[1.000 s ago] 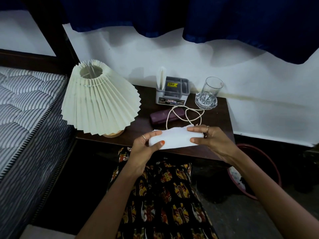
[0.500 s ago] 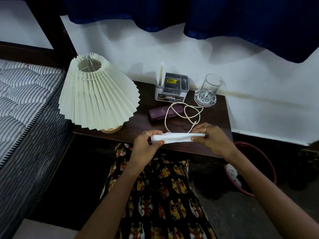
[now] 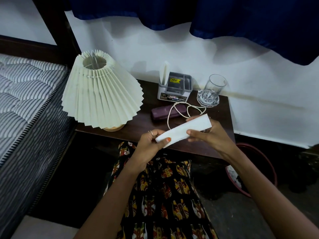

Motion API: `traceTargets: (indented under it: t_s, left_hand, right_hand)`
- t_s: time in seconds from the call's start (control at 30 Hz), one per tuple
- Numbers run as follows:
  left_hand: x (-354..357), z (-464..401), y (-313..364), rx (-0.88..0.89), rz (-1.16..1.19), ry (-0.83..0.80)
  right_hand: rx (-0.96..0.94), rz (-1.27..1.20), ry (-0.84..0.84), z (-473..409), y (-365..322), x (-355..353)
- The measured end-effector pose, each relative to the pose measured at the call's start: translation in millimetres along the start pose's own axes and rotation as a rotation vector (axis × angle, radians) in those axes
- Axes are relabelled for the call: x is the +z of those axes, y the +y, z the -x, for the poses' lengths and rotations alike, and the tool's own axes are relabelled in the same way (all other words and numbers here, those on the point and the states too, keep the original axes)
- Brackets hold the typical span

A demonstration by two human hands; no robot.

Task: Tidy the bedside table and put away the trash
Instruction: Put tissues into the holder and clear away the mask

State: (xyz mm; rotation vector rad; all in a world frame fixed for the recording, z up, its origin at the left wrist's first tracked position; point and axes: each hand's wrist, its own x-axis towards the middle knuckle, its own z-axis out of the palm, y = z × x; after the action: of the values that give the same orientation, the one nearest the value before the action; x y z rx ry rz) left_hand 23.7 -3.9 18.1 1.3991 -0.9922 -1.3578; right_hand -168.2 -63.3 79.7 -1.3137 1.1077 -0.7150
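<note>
A folded white paper [image 3: 185, 129] is stretched between both hands above the front edge of the dark wooden bedside table [image 3: 219, 111]. My left hand [image 3: 149, 144] pinches its lower left end, thumb on top. My right hand [image 3: 209, 135] grips its upper right end. On the table lie a purple case [image 3: 160, 113] and a looped white cord [image 3: 181, 111]. A grey organiser [image 3: 175, 90] with a white piece standing in it sits at the back. A clear glass [image 3: 213, 89] stands on a cut-glass coaster.
A pleated cream lamp [image 3: 101, 90] fills the table's left end. A striped mattress [image 3: 22, 94] lies to the left. A dark red bin [image 3: 266, 163] with white scraps sits on the floor at the right. Blue curtains [image 3: 224, 16] hang above.
The paper went from a wide flat sheet to a narrower folded strip, now tilted up toward the right. The view shifted slightly; table items stayed in place.
</note>
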Motion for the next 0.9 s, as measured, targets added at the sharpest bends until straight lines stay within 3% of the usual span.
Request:
traceTargets:
  t_s: [0.17,0.43,0.9]
  left_hand:
    - [-2,-8,-2,-0.055,0.091,0.120]
    - [-5,-21,-12,-0.059,0.047,0.129]
    - [-7,-34,-19,-0.079,0.058,0.143]
  right_hand:
    - [-0.035,0.185,0.149,-26,-13,-4]
    - [-0.253,0.549,0.686,-97,-72,-40]
    - [-0.205,0.753,0.644,-189,-55,-48]
